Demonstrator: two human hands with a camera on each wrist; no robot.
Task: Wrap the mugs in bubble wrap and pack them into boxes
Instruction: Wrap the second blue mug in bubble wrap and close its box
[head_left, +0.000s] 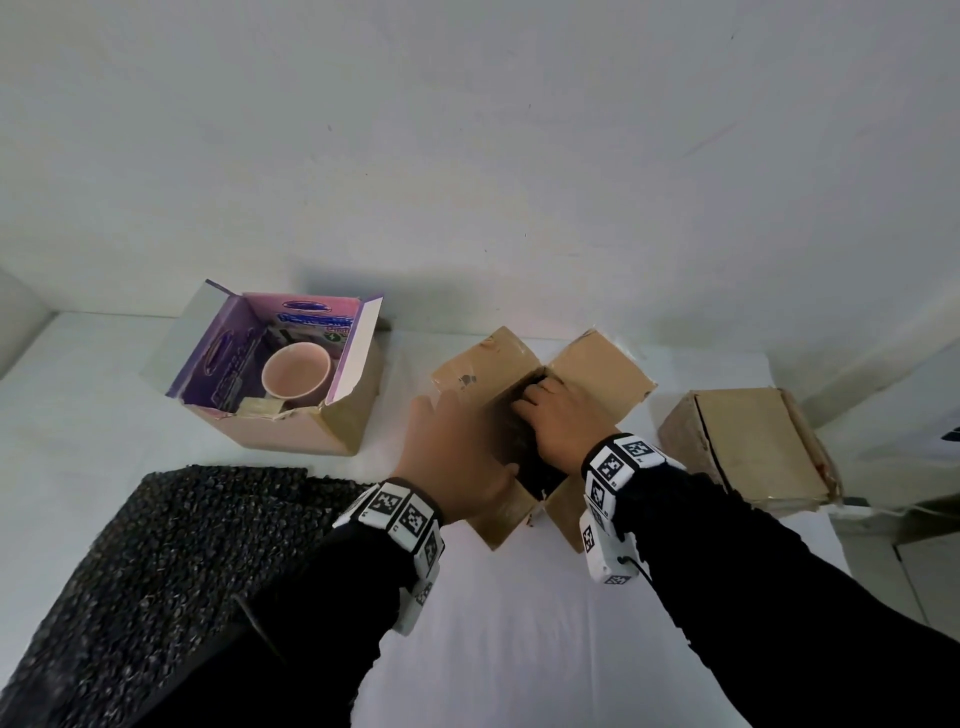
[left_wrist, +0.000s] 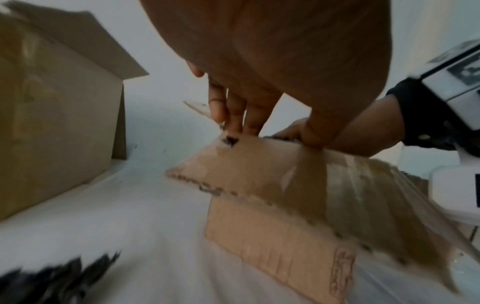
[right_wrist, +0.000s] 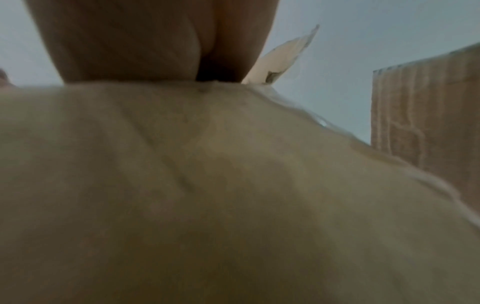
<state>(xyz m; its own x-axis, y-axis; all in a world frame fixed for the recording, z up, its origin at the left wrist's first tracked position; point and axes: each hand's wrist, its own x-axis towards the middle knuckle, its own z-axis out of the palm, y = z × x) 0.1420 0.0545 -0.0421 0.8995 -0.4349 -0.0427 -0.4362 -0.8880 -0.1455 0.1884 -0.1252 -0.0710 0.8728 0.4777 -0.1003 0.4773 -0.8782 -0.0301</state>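
Head view: hands, left (head_left: 457, 447) flat on flap, right (head_left: 558, 415) (grip unclear) inside box (head_left: 602, 374).

**Cardboard, tape, glaze and bubble wrap**

The open brown box (head_left: 602, 374) was plain matt corrugated cardboard, its flaps scuffed and torn along the edges, with strips of glossy clear tape shining on one flap in the left wrist view. The closed box (head_left: 748, 447) to the right was the same dull, worn cardboard with frayed corners. The printed box (head_left: 291, 364) had a glossy purple and pink printed face on its flaps and raw brown board on its outer walls. The pink mug (head_left: 297, 375) inside it looked smooth and glazed. The black bubble wrap (head_left: 156, 561) was pebbly plastic with a faint sheen. The table (head_left: 519, 649) was covered in smooth, matt white. Both sleeves (head_left: 779, 571) were matt black cloth.
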